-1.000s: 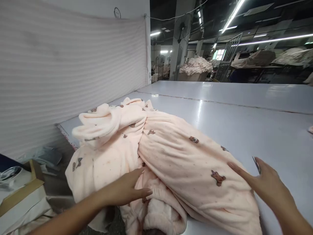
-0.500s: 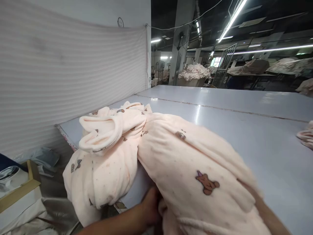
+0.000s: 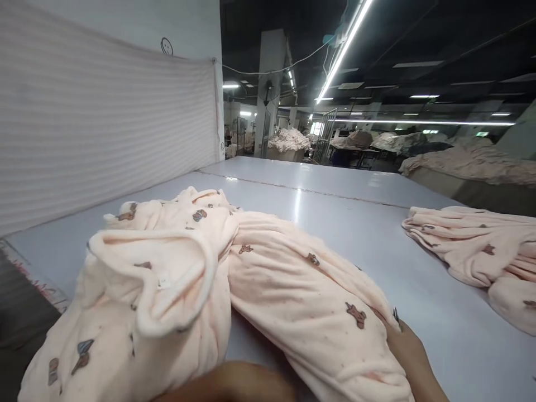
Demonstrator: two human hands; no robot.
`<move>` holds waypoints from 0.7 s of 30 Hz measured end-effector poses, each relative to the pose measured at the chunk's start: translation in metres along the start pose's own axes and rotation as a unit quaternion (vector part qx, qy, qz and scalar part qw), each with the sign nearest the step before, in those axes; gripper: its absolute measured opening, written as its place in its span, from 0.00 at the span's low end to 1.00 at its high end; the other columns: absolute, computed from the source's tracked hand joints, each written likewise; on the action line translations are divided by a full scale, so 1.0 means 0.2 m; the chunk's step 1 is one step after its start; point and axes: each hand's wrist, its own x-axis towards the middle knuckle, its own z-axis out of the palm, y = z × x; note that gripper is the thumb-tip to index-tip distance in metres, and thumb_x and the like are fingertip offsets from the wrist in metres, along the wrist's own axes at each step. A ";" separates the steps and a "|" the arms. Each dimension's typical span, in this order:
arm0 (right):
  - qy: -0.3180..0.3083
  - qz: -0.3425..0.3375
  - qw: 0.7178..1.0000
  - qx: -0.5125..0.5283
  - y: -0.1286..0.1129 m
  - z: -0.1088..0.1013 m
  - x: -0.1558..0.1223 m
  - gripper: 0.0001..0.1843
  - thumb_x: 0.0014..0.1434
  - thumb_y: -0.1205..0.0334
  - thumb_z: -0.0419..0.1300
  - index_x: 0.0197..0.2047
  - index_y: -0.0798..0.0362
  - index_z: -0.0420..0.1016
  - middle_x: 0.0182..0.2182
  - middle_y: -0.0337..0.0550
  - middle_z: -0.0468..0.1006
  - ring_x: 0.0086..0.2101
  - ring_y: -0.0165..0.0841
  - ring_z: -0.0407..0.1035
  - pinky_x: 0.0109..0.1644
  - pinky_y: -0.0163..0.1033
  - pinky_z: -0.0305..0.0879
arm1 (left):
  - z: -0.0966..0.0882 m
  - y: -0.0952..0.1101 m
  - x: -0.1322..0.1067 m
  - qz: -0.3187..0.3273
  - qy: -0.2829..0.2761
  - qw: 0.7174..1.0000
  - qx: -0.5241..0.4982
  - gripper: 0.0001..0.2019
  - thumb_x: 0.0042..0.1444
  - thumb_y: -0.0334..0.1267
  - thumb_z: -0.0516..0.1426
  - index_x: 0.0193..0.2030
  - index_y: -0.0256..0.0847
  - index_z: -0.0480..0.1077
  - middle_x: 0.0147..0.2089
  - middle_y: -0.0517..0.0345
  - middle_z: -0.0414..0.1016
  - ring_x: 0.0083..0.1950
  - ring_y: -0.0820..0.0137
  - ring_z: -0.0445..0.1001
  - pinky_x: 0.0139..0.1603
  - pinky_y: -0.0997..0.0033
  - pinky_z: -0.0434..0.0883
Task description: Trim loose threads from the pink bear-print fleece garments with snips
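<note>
A glossy pale table (image 3: pixel 355 245) carries a peach, bear-print fleece garment (image 3: pixel 268 285), draped over its near left edge. Past the far right edge, a bin (image 3: pixel 464 191) brims with cloth (image 3: pixel 473 159). The right hand (image 3: pixel 406 346) touches the garment's right side; the left hand (image 3: pixel 255 382) is blurred below. Whether either grips, I cannot tell.

Glossy pale blue-grey tabletop (image 3: pixel 355 240), thin dark seam (image 3: pixel 318 191) across its far part. Left: thin whitish striped fabric sheet (image 3: pixel 109 139) hanging against white wall (image 3: pixel 121 22); black-line smiley drawing (image 3: pixel 166 46) above the sheet. Right, on tabletop: peach printed plush cloth pile (image 3: pixel 473 240). Beyond the table: heap of crumpled pale cloth (image 3: pixel 288 139) near grey barred metal rack (image 3: pixel 325 137), broad beige fabric heap (image 3: pixel 469 159) farther right. Overhead: long white tube light (image 3: pixel 345 50).
</note>
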 end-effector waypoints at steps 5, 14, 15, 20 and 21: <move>0.017 0.029 0.999 0.018 -0.01 -0.06 -0.04 0.23 0.57 0.51 0.58 0.52 0.55 0.65 0.47 0.47 0.70 0.43 0.37 0.68 0.45 0.47 0.65 | -0.46 0.10 -0.24 -0.044 0.272 0.870 0.410 0.26 0.57 0.46 0.51 0.62 0.43 0.56 0.65 0.49 0.54 0.67 0.54 0.50 0.66 0.52 0.49; 0.008 0.001 0.990 0.138 -0.01 0.08 -0.17 0.19 0.59 0.51 0.56 0.47 0.55 0.68 0.43 0.44 0.72 0.44 0.38 0.67 0.49 0.49 0.62 | -1.19 -0.24 -0.63 -0.235 0.466 0.634 0.571 0.26 0.64 0.47 0.37 0.62 0.30 0.51 0.66 0.37 0.49 0.65 0.46 0.51 0.61 0.43 0.51; -0.007 -0.004 0.987 0.159 -0.01 0.10 -0.18 0.19 0.59 0.51 0.56 0.48 0.55 0.68 0.44 0.43 0.72 0.45 0.38 0.67 0.49 0.49 0.62 | -1.22 -0.25 -0.64 -0.237 0.461 0.637 0.571 0.27 0.64 0.47 0.37 0.62 0.29 0.52 0.66 0.37 0.50 0.65 0.47 0.51 0.60 0.44 0.52; -0.076 0.052 0.963 0.253 -0.03 0.04 -0.33 0.21 0.58 0.48 0.57 0.47 0.55 0.69 0.41 0.42 0.74 0.40 0.36 0.70 0.43 0.45 0.66 | -1.20 -0.08 -0.61 -0.253 0.455 0.623 0.584 0.30 0.61 0.53 0.40 0.58 0.29 0.58 0.64 0.37 0.53 0.62 0.38 0.52 0.56 0.35 0.52; -0.089 0.075 0.956 0.268 -0.04 0.02 -0.37 0.21 0.56 0.47 0.58 0.46 0.55 0.69 0.38 0.42 0.75 0.37 0.36 0.70 0.40 0.43 0.67 | -1.15 -0.02 -0.59 -0.249 0.463 0.614 0.589 0.31 0.60 0.54 0.41 0.58 0.28 0.58 0.64 0.34 0.52 0.63 0.37 0.51 0.56 0.34 0.50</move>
